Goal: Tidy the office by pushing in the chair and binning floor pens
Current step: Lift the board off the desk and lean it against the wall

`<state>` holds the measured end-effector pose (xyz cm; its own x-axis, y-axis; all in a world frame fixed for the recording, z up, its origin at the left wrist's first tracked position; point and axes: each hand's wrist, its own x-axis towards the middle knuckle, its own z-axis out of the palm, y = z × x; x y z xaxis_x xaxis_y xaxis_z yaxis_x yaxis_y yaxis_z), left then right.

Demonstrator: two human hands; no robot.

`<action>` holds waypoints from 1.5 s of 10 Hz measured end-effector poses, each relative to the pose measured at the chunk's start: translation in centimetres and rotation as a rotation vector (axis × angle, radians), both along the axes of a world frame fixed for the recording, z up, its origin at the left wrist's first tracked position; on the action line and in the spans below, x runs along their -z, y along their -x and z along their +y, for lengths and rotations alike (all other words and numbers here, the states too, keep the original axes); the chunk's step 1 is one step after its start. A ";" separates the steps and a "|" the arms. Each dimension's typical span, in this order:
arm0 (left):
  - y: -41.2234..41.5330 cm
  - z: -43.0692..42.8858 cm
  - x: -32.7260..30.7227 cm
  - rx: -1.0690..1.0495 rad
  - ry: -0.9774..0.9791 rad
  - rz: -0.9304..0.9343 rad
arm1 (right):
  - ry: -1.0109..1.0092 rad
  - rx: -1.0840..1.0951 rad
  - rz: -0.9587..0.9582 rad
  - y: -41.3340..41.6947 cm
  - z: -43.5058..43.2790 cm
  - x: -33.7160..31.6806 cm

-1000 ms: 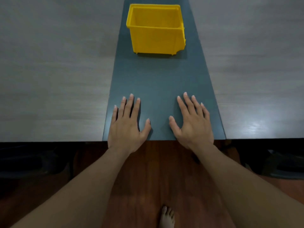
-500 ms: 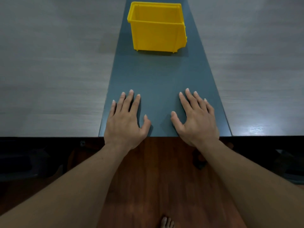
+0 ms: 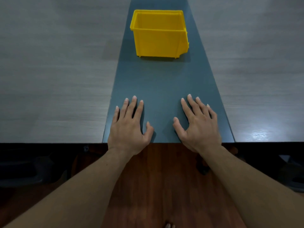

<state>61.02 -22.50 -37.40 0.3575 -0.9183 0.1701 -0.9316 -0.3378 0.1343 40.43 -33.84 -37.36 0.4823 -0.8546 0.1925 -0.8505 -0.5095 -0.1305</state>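
- Yellow plastic bin: open-topped, upright on the dark strip of the grey table; no contents show. Likely light, stiff and smooth-walled, so apt to slide if nudged. Probably best taken by the rim on two opposite sides.
- Pens: none plainly seen. A small dark thing lies on the wooden floor, well short of the bin and beside the right forearm. What it is cannot be told. A pen would likely be light and prone to roll, suiting a pinch at mid-barrel.
- Chair: not made out; only dim shapes under the table.
- Left hand: palm down on the strip, well short of the bin, fingers straight and spread, holding nothing.
- Right hand: likewise flat and empty, beside the left but not touching it.
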 end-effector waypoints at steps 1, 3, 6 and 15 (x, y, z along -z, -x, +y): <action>-0.2 -0.1 0.1 0.006 0.002 -0.008 | 0.002 0.002 -0.003 -0.1 -0.1 0.2; -0.7 -0.7 0.4 0.002 0.015 -0.005 | 0.006 -0.001 -0.005 -0.6 -0.7 0.4; -1.5 -1.9 0.5 0.005 0.039 -0.003 | 0.009 0.003 -0.022 -1.5 -1.9 0.6; -2.6 -3.7 0.3 0.013 0.027 0.025 | -0.015 0.008 -0.040 -2.4 -3.6 -0.1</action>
<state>63.66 -26.22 -37.74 0.3502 -0.9181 0.1859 -0.9321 -0.3218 0.1663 42.81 -37.41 -37.23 0.4672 -0.8616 0.1983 -0.8488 -0.4999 -0.1722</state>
